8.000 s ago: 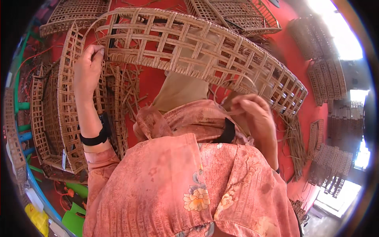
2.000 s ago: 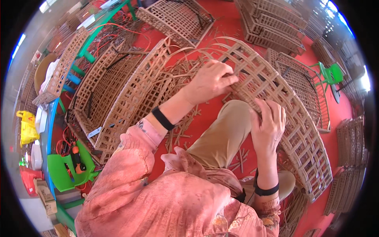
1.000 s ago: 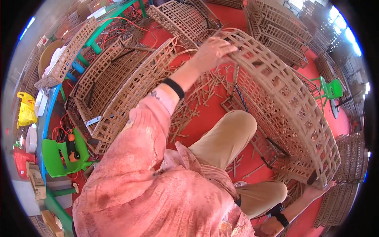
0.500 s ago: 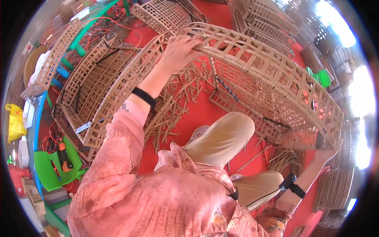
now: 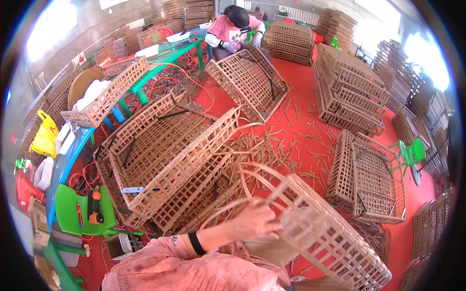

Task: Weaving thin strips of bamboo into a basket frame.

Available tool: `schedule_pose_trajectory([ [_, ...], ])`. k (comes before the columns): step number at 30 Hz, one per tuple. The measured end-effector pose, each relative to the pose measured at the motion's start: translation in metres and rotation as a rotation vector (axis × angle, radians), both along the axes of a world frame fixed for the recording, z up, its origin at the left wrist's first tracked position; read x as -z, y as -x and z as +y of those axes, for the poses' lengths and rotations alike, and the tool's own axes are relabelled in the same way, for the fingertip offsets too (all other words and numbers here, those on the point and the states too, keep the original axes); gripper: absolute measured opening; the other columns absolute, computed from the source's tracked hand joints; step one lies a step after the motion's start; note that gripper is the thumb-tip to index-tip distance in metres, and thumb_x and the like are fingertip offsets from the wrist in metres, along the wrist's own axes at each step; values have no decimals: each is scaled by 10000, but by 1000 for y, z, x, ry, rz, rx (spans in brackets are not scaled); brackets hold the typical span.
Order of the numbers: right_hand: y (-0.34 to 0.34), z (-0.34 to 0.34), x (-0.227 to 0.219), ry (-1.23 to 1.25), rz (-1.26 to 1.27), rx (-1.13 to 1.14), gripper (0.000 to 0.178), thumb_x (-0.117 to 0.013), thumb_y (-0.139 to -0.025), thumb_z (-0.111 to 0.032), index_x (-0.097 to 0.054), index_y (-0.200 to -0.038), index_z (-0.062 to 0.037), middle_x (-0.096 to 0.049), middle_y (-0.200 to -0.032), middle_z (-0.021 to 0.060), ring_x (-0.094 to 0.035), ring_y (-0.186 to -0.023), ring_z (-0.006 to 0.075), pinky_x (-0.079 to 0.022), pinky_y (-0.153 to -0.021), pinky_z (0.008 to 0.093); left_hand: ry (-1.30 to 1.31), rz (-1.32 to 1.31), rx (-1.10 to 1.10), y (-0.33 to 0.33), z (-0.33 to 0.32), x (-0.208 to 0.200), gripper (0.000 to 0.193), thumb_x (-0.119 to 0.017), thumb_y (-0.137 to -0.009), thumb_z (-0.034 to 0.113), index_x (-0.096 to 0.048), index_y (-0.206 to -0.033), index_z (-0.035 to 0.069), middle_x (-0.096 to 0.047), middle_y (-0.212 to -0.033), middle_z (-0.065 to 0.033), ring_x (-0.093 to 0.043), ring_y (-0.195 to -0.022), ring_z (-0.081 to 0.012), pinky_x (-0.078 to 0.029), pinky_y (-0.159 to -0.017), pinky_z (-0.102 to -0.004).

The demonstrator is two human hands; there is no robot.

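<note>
A brown woven lattice basket (image 5: 335, 237) lies tilted across my lap, with long loose strips (image 5: 255, 179) curving out from its upper left end. My left hand (image 5: 255, 220), a black band at the wrist, has its fingers curled at that end and grips the basket. The fingertips are partly hidden. My right hand is out of view. Left of me stand larger woven baskets (image 5: 182, 179), one nested against another, close to my left forearm.
Cut strips (image 5: 291, 145) litter the red floor. A green chair (image 5: 73, 206) at left holds an orange-black power tool (image 5: 95, 206). Ahead, a gloved person (image 5: 238, 29) handles another basket (image 5: 250, 80). Stacked baskets (image 5: 349, 92) and a green chair (image 5: 412, 151) stand at right.
The basket has swung down and to the right, lower on my lap. My left hand came down with it. My right hand has left the view, and the view now reaches farther across the room.
</note>
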State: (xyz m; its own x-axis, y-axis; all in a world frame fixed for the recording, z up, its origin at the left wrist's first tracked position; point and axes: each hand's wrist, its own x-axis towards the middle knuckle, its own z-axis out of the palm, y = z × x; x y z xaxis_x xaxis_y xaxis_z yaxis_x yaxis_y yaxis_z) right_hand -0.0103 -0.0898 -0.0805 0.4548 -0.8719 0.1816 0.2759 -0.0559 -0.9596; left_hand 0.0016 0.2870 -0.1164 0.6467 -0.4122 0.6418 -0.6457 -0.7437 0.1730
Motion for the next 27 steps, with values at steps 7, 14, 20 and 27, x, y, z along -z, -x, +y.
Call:
schedule_pose_trajectory([
  [7, 3, 36, 41, -21, 123, -187, 630, -535, -971, -335, -326, -1496, -56, -454, -1440, 173, -424, -1353, 328, -399, -1099, 495, -107, 277, 137, 25, 6, -44, 309, -674, -893, 365, -702, -1150, 194, -598, -932, -13, -583, -926, -169, -388, -889, -415],
  [14, 21, 44, 57, -37, 188, -287, 629, -546, -966, -339, -333, -1491, -64, -463, -1432, 165, -431, -1346, 322, -407, -1091, 494, 873, 831, 63, -76, 69, -100, 452, -556, -999, 421, -699, -1118, 9, -720, -1050, -103, -668, -939, -200, -518, -849, -318],
  [20, 21, 50, 67, -34, 208, -362, 629, -556, -962, -342, -340, -1487, -71, -471, -1425, 157, -436, -1339, 317, -414, -1084, 493, 677, 1584, -239, -158, 31, 27, 1018, -520, -879, 735, -344, -1463, -79, -329, -1518, -299, -354, -1406, -391, -387, -1097, -486],
  [27, 27, 49, 67, -22, 261, -349, 629, -567, -958, -346, -347, -1483, -80, -479, -1417, 148, -443, -1332, 310, -422, -1077, 492, 775, 1726, -20, -173, -21, 46, 518, -668, -918, 441, -651, -1233, 30, -716, -1101, -125, -664, -1019, -202, -528, -880, -392],
])
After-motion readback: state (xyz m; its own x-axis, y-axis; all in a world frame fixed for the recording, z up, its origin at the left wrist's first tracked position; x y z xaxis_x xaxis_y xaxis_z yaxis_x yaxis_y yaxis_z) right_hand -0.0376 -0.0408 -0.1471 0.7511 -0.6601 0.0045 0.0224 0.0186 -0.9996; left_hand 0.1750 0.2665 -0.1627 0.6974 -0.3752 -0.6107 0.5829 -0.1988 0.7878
